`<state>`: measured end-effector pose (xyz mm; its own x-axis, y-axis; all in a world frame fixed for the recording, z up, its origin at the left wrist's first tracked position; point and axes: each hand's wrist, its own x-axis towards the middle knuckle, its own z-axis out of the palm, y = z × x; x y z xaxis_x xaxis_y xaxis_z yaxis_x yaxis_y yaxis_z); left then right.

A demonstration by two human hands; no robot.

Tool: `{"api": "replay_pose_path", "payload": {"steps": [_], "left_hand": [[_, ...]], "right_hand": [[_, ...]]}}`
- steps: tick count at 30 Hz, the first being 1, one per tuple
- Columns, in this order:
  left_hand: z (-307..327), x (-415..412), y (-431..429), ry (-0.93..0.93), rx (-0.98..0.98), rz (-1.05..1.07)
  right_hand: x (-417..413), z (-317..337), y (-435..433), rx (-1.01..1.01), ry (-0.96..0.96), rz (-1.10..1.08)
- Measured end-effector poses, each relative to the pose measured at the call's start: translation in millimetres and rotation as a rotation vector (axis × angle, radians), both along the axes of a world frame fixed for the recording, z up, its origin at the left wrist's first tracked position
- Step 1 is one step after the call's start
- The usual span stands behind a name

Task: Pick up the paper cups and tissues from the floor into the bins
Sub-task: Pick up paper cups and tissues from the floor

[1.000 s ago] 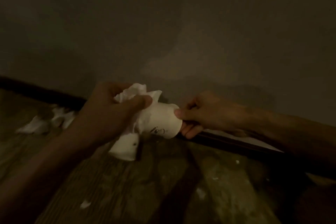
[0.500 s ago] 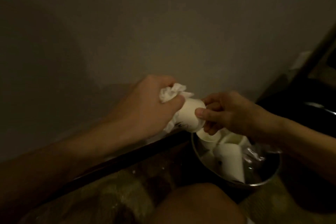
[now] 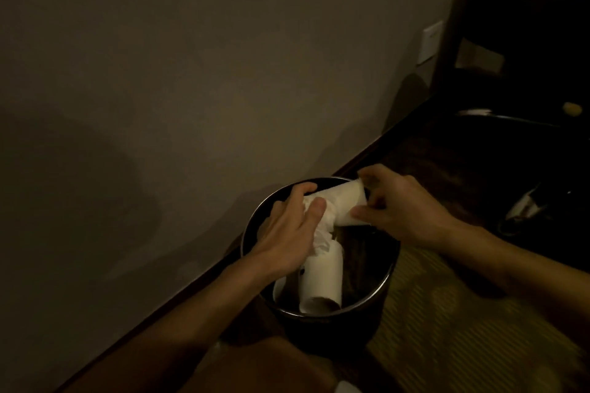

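While the right hand [image 3: 405, 210] pinches the cup [image 3: 343, 201] over the bin [image 3: 376, 293], the cup lies sideways, wider end toward that hand; the left hand [image 3: 287, 233] fingers clutch the tissue [image 3: 322, 233].

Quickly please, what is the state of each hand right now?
Left hand: grips the crumpled tissue over the bin.
Right hand: pinches the paper cup by its end.

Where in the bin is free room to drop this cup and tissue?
In the bin, the right half is bare, between the lying cup and the right rim, under the right hand with its held cup. The left is crowded: cups, tissue, left hand.
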<state>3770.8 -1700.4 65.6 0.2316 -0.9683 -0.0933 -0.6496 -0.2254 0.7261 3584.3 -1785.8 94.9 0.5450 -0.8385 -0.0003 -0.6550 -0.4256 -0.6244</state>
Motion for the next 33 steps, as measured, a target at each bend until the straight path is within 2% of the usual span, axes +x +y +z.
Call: {"api": "replay_pose_path", "payload": {"steps": [2,6,8,11,15,17,21,24,27,30,33], "left_hand": [[-9,4,0,-0.127,0.070,-0.006],[-17,10,4,-0.555,0.101,-0.150],[-19,12,3,-0.666,0.116,-0.172],[-14,10,2,-0.658,0.075,-0.161],[12,11,5,-0.251,-0.028,-0.052],[28,13,7,-0.203,-0.033,-0.054],[73,27,18,-0.313,-0.065,-0.068],[117,49,39,-0.555,-0.087,-0.105],[169,76,84,-0.699,-0.064,-0.165],[209,109,149,-0.884,0.016,-0.202],[223,150,237,-0.971,0.193,-0.116]], "right_hand": [[8,-10,5,-0.074,0.071,0.041],[12,-22,15,-0.068,0.169,0.070],[10,-23,17,-0.102,0.204,0.098],[7,-21,18,-0.248,0.263,0.153],[-4,-6,14,-0.319,0.206,0.116],[-3,5,19,-0.312,0.123,0.089],[18,28,54,-0.217,-0.091,0.142],[46,42,86,-0.109,-0.273,0.193],[89,63,122,-0.009,-0.431,0.279],[144,86,169,0.017,-0.476,0.474],[199,97,222,0.046,-0.372,0.728]]}}
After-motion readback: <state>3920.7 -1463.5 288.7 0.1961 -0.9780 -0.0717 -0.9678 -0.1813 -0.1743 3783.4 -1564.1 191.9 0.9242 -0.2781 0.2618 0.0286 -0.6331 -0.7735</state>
